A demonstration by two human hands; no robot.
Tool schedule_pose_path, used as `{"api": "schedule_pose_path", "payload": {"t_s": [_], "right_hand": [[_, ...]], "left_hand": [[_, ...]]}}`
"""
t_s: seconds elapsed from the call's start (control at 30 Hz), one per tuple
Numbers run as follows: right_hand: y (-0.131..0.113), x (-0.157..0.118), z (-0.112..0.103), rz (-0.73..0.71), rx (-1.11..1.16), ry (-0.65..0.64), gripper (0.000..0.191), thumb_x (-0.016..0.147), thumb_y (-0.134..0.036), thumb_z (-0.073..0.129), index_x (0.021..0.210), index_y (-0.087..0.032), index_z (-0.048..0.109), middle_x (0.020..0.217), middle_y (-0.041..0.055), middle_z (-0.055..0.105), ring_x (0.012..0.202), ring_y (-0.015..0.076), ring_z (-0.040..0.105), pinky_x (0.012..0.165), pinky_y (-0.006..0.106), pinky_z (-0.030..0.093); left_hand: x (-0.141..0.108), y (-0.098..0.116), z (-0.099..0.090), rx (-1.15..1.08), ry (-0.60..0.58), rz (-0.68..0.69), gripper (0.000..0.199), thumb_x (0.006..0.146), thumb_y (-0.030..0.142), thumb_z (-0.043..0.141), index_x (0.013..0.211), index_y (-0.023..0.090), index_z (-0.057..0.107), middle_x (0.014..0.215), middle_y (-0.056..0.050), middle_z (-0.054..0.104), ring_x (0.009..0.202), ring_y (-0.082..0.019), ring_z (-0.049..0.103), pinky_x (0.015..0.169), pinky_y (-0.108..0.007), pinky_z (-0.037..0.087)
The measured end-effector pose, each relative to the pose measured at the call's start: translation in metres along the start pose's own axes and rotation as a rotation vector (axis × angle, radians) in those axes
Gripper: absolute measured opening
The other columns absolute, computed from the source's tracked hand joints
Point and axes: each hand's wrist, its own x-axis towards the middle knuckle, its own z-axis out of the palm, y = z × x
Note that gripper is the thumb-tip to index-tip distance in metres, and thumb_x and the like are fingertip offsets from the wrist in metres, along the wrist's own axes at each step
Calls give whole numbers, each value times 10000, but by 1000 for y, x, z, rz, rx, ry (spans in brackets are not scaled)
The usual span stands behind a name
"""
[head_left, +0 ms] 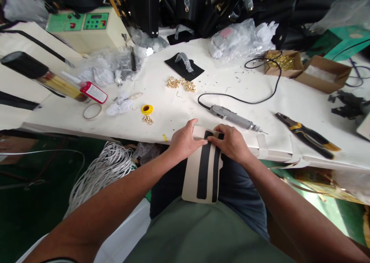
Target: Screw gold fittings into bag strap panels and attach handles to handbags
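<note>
A beige flat panel (192, 178) with two black strips along its length lies over my lap, its far end against the table's front edge. My left hand (185, 139) grips its far left side, thumb pressed on the wider black strip (204, 166). Across from it, my right hand (231, 141) closes on the far right corner, with its thumb close to the left one and its fingers curled by the narrower black strip (216, 174). What lies under the fingers is hidden. Just beyond my right hand rests a grey electric screwdriver (232, 116) with its cord.
Pliers (308, 134) lie at right. Gold fittings (180, 83) sit by a black piece (185, 68); a yellow ring-shaped spool (147, 109) and small gold rings (148, 119) are nearer. A red-labelled bottle (94, 92) stands left. Cardboard boxes (323, 74) and black bags (260, 8) fill the back.
</note>
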Motion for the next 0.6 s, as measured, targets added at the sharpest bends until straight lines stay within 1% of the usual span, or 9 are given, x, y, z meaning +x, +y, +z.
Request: {"api": "schedule_pose_path", "payload": {"t_s": [0.07,0.13,0.2,0.27,0.33,0.4,0.47,0.6], "right_hand": [[6,-3,5,-30,36,41,187,862,-367,786,906,-212,691,814,29,720,755,219,634,725,335,418],[11,-7,9,-94,81,98,179,857,-347,801,898,-217,685,792,22,709,754,220,632,742,342,431],[16,-12,13,-187,132,158,171,871,-332,801,891,-219,674,791,24,702,760,219,632,744,345,442],[18,-16,15,-284,170,207,176,900,-333,789,885,-217,658,781,25,690,751,214,623,735,348,448],[20,-19,17,-382,182,247,181,933,-333,767,882,-217,638,767,25,681,740,210,614,732,355,449],[20,-21,17,-461,186,280,172,954,-312,749,888,-219,621,776,27,687,736,205,613,732,360,453],[20,-22,17,-513,196,293,153,957,-271,747,909,-223,610,803,28,706,747,200,624,742,362,462],[21,-24,17,-560,243,254,187,932,-168,761,977,-237,593,874,23,739,779,187,636,761,353,491]], "left_hand": [[0,3,-4,-45,-8,-23,792,717,390,908,1412,189,584,912,-33,741,886,-266,736,792,-357,565],[0,6,-8,-92,-13,-25,691,703,350,913,1321,188,649,915,-30,755,879,-249,735,779,-335,559],[-1,8,-11,-121,-48,-16,529,710,321,903,1189,200,715,935,-26,778,884,-235,738,773,-319,551],[-4,9,-13,-120,-91,-1,328,739,308,881,1023,202,756,882,-16,783,844,-224,736,740,-308,538],[-8,10,-13,-110,-101,36,191,768,278,859,908,196,758,823,-10,773,800,-213,728,714,-302,527],[-12,8,-9,-123,-58,105,130,788,213,838,883,194,751,849,-12,782,815,-199,732,741,-296,534],[-16,4,-3,-147,10,186,117,807,160,814,891,203,746,888,-9,793,829,-179,736,774,-284,546],[-21,-7,8,-136,142,313,90,841,174,800,854,200,715,824,-15,776,765,-169,725,732,-279,557]]}}
